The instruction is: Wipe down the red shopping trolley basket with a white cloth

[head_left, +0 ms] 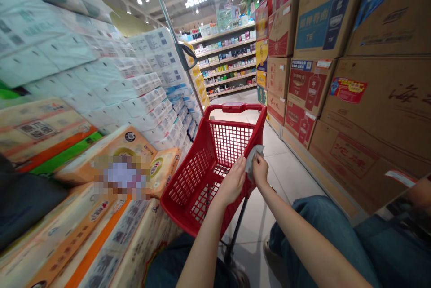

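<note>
1. Our right hand (260, 170) is narrow and pinches a grey cloth (253, 160) in the lower middle of the frame, just above the rim of a red shopping basket (235, 108).
2. Our left hand (232, 181) is just beside the cloth; we cannot tell if it holds it.
3. Packs of toilet paper (144, 99) fill the left side, cardboard boxes (370, 112) fill the right side, and shelves (225, 59) stand at upper middle.

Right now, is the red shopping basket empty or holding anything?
Looks empty: the basket shows bare red mesh inside, though the left hand and right hand block part.
</note>
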Demonstrator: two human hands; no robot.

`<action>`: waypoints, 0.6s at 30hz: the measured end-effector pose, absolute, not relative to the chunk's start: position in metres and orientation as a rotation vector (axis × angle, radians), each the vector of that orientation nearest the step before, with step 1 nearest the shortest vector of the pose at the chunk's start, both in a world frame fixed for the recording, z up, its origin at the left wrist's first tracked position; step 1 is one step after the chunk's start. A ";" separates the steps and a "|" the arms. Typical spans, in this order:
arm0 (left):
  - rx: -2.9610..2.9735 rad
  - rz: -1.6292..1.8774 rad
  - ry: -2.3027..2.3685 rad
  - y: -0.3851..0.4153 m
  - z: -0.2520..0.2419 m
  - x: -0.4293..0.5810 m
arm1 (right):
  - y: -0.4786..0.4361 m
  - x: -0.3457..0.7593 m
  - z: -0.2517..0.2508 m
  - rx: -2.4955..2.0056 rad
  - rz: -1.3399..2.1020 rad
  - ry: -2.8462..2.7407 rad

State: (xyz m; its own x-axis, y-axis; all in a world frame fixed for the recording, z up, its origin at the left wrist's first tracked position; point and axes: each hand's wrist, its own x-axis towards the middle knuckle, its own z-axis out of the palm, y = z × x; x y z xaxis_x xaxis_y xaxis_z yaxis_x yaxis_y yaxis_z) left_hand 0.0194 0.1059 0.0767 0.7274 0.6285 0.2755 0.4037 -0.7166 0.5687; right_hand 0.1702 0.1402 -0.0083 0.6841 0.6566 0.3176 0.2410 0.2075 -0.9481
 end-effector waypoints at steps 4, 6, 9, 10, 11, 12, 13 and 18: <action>2.494 0.624 0.805 0.103 0.077 0.020 | 0.149 0.177 0.011 -1.385 0.221 -0.804; 2.524 0.613 0.818 0.102 0.079 0.020 | 0.141 0.178 0.005 -1.440 0.265 -0.810; 2.549 0.599 0.838 0.101 0.080 0.021 | 0.130 0.182 -0.004 -1.487 0.322 -0.833; 2.551 0.596 0.843 0.101 0.080 0.021 | 0.131 0.185 -0.003 -1.483 0.324 -0.841; 2.552 0.594 0.844 0.101 0.080 0.021 | 0.134 0.188 0.001 -1.473 0.322 -0.851; 2.552 0.594 0.845 0.101 0.081 0.021 | 0.140 0.191 0.007 -1.458 0.317 -0.861; 2.550 0.592 0.844 0.101 0.081 0.020 | 0.145 0.194 0.013 -1.438 0.308 -0.869; 2.539 0.590 0.841 0.100 0.081 0.020 | 0.146 0.189 0.010 -1.417 0.273 -0.853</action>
